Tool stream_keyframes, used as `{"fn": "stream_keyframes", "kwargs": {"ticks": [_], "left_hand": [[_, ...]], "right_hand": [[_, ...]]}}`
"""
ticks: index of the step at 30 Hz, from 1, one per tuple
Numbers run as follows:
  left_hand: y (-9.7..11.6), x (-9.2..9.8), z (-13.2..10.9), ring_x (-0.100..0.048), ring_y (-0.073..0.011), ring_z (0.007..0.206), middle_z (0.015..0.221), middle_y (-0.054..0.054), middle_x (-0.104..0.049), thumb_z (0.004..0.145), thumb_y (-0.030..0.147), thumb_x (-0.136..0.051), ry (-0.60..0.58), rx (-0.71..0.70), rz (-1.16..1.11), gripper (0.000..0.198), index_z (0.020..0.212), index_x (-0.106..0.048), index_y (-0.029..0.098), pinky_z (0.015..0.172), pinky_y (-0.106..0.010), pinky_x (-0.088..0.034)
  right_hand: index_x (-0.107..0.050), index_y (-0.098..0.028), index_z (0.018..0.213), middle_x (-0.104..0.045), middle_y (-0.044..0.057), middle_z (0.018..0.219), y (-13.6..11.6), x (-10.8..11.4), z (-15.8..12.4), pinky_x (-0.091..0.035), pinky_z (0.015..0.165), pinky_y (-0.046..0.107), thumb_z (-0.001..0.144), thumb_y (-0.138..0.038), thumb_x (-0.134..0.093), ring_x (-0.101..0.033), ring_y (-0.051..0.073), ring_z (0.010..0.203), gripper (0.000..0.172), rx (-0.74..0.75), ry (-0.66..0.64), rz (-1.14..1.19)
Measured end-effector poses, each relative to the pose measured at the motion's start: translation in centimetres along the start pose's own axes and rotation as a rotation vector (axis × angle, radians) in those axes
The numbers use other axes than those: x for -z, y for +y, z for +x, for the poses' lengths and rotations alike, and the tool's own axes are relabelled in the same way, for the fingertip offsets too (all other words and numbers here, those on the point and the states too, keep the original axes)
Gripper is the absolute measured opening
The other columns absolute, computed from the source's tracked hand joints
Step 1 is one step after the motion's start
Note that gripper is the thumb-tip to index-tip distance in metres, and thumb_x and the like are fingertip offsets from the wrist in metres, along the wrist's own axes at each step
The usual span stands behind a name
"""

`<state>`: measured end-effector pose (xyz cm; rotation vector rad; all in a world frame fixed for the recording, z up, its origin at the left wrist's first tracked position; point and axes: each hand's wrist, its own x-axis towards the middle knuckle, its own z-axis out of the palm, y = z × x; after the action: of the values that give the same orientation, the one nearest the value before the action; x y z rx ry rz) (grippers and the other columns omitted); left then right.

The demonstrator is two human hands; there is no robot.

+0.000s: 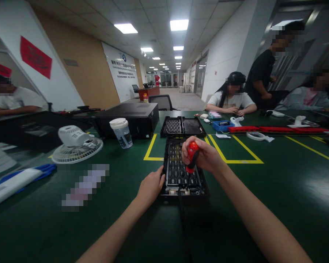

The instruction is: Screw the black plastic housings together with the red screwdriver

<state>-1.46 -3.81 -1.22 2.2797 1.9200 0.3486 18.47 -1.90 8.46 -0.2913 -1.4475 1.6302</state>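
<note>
A black plastic case [206, 188] lies opened up in front of me, its inside lined with a grid of dark rounded shapes. Small parts and wiring show along its near end, and a black cable runs from there toward me. My left hand [150, 185] grips the case's left edge. Wrapped around a red and black screwdriver [192, 156], my right hand [208, 155] holds it upright over the case. The shaft points down at the near right part of the case; its tip is too small to make out. Behind lies a second opened black case [203, 130].
On the left are a large black box [126, 117], a lidded plastic cup [122, 133], a white fan [76, 144] and blue-and-white items [19, 182]. A blue tray [222, 126], a tape roll [255, 136] and red strips [263, 129] lie right. Several people are around the green table [276, 182].
</note>
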Motion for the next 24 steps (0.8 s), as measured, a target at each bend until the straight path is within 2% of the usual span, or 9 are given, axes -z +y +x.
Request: {"fn": "stream_keyframes", "kwargs": {"ticks": [24], "left_hand": [[-0.30,-0.45,0.09,-0.060,-0.0178,0.085,0.095,-0.008,-0.063,0.089,0.038,-0.028,0.026,-0.014,0.013,0.044,0.129,-0.035,0.023,0.074,-0.027,-0.043]], "right_hand": [[-0.048,-0.018,0.087,-0.056,0.004,0.080,-0.50,0.65,-0.27,-0.046,0.061,0.033,0.082,-0.035,-0.042,-0.057,0.015,0.063,0.019,0.009,-0.049,-0.069]]}}
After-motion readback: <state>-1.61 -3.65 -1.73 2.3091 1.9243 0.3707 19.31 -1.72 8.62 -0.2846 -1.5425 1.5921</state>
